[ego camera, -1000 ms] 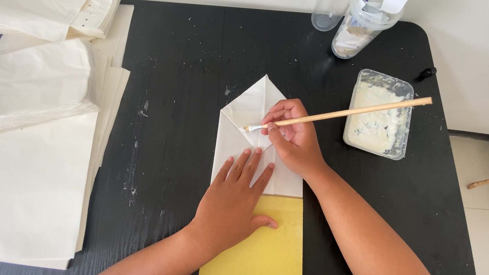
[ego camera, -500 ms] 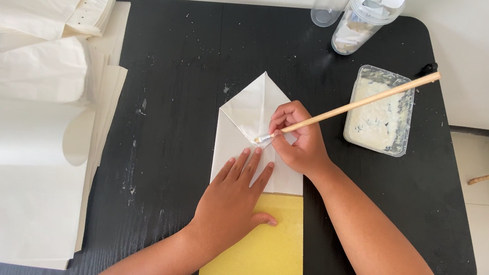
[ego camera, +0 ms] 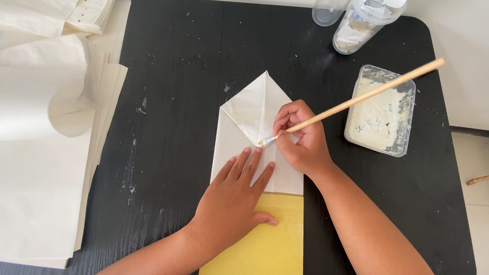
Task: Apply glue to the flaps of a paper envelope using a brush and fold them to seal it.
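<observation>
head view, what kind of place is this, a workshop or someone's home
Probably a small home craft spot for paper gluing, though it could be a workshop. A black table flecked with white paste holds a tub of paste, stacked cream paper sheets, and a folded white paper being brushed.

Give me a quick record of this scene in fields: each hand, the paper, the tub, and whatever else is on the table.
left hand: flat on the folded white paper, fingers spread
right hand: grips a wooden brush, tip on the paper
under paper: yellow board
tub: clear, white paste inside, right of the paper
table: black, paste-flecked
left edge: stacked white sheets
</observation>
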